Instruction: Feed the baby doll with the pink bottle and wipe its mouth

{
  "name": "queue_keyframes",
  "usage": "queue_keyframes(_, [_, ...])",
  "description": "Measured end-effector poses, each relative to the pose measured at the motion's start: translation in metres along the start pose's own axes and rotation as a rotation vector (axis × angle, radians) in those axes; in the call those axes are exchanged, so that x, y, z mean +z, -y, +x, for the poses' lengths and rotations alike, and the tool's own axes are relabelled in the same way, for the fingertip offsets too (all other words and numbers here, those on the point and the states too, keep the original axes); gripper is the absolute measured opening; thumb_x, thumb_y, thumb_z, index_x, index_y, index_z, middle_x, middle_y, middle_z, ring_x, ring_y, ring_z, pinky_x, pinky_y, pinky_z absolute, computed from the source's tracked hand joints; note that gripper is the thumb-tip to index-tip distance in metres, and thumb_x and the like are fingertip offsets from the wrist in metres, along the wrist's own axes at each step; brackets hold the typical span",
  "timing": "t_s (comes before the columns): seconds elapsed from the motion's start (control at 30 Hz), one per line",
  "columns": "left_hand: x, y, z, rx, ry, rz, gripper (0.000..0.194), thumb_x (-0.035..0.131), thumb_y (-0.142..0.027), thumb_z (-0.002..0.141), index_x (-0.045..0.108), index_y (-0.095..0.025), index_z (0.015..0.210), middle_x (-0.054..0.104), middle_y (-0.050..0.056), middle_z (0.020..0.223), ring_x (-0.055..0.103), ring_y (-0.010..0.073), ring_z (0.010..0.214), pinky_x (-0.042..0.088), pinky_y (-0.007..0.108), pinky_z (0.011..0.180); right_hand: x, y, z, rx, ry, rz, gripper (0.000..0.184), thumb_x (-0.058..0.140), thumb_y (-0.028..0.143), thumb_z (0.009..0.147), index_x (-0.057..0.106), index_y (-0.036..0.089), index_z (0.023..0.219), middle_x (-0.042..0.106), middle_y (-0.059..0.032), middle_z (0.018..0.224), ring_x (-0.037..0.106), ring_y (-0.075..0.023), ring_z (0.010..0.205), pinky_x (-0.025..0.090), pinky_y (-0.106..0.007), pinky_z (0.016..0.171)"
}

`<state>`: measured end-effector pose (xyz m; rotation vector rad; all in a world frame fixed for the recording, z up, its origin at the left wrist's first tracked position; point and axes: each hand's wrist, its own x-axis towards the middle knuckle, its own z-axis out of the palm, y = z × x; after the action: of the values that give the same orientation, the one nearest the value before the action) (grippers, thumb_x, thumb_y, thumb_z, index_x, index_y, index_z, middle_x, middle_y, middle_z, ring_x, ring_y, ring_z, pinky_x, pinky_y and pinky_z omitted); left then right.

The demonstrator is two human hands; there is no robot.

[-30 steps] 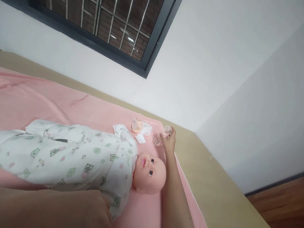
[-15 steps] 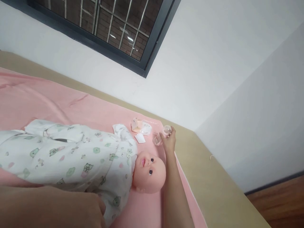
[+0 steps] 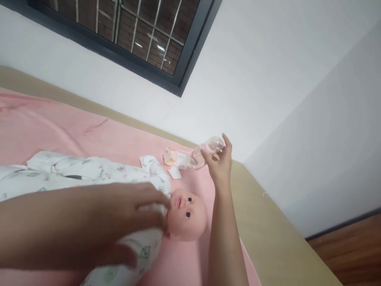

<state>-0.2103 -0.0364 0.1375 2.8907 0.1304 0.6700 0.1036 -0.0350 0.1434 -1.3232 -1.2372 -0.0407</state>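
Observation:
A baby doll [image 3: 190, 222] lies on its back in a white sleepsuit printed with small animals, its head toward the right. Beyond its head, my right hand [image 3: 220, 169] grips a clear baby bottle [image 3: 205, 153] by the capped end, thumb on one side and fingers on the other. The bottle is tilted and held up off the pink sheet. My left hand [image 3: 139, 212], slightly blurred, hovers over the doll's chest with thumb and fingers apart and nothing in it. It hides part of the doll's body.
A small opened package [image 3: 171, 156] and a white card [image 3: 174, 172] lie beside the doll's arm. The pink sheet [image 3: 89, 129] covers a tan tabletop [image 3: 256, 214]. Behind stand a white wall [image 3: 238, 79] and a dark-framed barred window [image 3: 180, 79].
My right hand has raised the bottle off the sheet, moving up and slightly right. From the lower left, my left hand has come across the doll's body toward its head, fingers spreading.

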Motion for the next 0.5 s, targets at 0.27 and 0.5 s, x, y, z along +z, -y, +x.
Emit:
queue_keyframes(0.27, [-0.024,0.013,0.035,-0.395,-0.413,0.011,0.048,0.051,-0.051,0.09,0.043,-0.03,0.132,0.058,0.001,0.123,0.058,0.0234,0.104,0.048,0.034,0.084,0.031,0.091,-0.042,-0.272,0.319,0.145,0.072,0.064,0.04,0.081,0.03,0.035,0.143,0.042,-0.0066,0.144,0.052,-0.0241,0.123,0.054,-0.042,0.093])
queue_keyframes(0.5, [-0.024,0.014,0.037,-0.448,-0.352,-0.057,0.056,0.056,-0.041,0.084,0.036,-0.026,0.135,0.057,0.003,0.126,0.059,0.0236,0.107,0.05,0.035,0.085,0.051,0.112,-0.064,-0.359,0.351,0.167,0.067,0.062,0.038,0.085,0.029,0.038,0.143,0.04,-0.0018,0.146,0.044,-0.026,0.133,0.045,-0.049,0.106])
